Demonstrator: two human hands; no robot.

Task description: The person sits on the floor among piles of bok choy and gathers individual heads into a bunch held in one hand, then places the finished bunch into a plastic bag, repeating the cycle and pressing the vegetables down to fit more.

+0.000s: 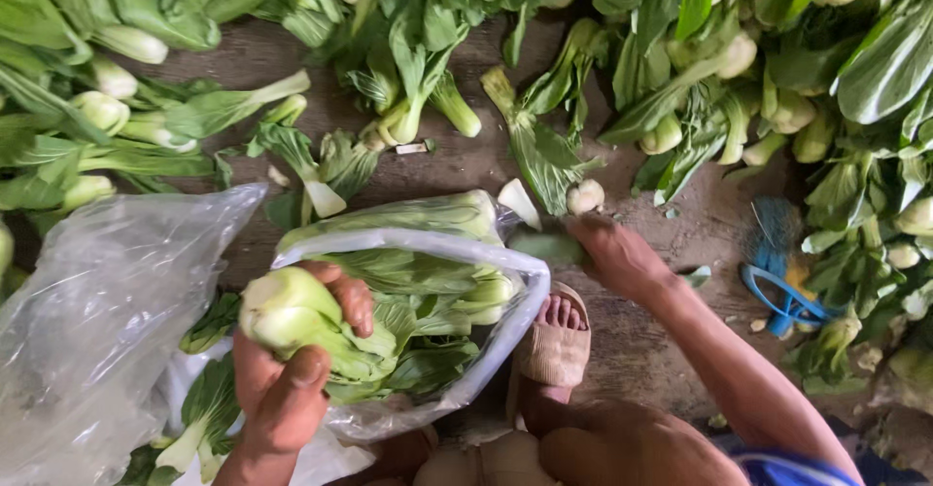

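Bare dirt floor [457,170] under me, ringed with loose bok choy heaps [680,68] along the top and both sides. My left hand [292,369] is clenched around one bok choy [287,316], pale stem end up, held right at the mouth of the clear plastic bag [505,335], which is already packed with greens. My right hand [617,253] reaches out to the floor just beyond the bag, its fingers down beside a loose stem; I cannot tell if it grips anything. A second, empty-looking bag [107,311] lies to the left. My sandalled foot [556,335] rests against the full bag.
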